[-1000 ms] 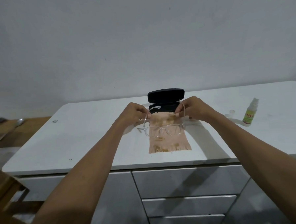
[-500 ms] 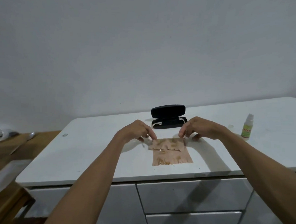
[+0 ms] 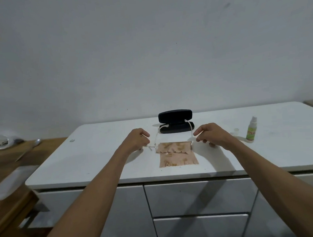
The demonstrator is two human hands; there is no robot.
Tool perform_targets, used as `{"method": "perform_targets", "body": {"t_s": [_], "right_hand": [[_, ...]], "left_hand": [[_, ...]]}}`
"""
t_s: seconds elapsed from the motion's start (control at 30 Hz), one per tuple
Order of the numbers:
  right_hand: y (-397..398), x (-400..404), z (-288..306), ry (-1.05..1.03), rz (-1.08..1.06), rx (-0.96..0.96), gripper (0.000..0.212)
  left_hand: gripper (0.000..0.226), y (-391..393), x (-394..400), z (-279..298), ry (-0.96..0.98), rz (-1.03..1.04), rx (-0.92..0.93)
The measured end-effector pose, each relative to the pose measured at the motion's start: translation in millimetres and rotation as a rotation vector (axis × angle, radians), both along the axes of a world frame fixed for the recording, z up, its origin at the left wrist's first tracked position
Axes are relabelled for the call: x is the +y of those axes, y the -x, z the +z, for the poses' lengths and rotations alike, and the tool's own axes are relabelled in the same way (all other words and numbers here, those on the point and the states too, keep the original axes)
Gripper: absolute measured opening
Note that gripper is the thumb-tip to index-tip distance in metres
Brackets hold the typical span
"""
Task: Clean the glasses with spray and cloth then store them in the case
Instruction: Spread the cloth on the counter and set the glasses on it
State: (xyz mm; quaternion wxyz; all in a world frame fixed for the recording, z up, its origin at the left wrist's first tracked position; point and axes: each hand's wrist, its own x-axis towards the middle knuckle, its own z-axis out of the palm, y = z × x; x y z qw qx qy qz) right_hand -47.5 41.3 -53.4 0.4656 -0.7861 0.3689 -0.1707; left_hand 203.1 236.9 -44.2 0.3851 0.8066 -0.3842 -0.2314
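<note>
Landmark: open black case (image 3: 176, 123), lid raised, at the far middle of the white surface (image 3: 99, 157).

Glasses (image 3: 173, 135): clear frame, temples unfolded and pointing back toward the case, tips just in front of it; front resting on the far edge of the cloth (image 3: 175, 154), which lies flat on the near side of the case, its far edge folded over.

Spray bottle (image 3: 251, 130): upright, well to the right of the case; small clear cap (image 3: 235, 131) beside it, so apparently uncapped.

Left hand (image 3: 137, 140): to the near left of the case, fingers curled loosely, beside the frame's left corner; grasping nothing that can be made out. Right hand (image 3: 210, 135): to the near right of the case, fingers curled, close to the right hinge; contact cannot be told.

Progress, as judged: whether spraying and wiping are done cannot be told; folding the temples and storing remain, the case holding nothing visible.

Room: plain pale wall behind the case; drawers (image 3: 199, 197) below the surface; wooden table with spoon (image 3: 35, 142) far left of the case.
</note>
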Motion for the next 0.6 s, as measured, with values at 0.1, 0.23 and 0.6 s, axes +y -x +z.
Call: {"method": "perform_targets", "body": {"t_s": [0.1,0.23,0.6], "right_hand": [[16,14,2,0.096,-0.002,0.09,0.012],[24,42,5,0.247,0.112,0.187,0.015],[17,76,-5,0.565,0.183,0.319,0.005]], "left_hand": [[0.026,11,16,0,-0.055,0.012,-0.022],[0.021,34,31,2,-0.077,-0.182,-0.104],[0.003,69,35,-17,-0.062,-0.22,-0.429]]}}
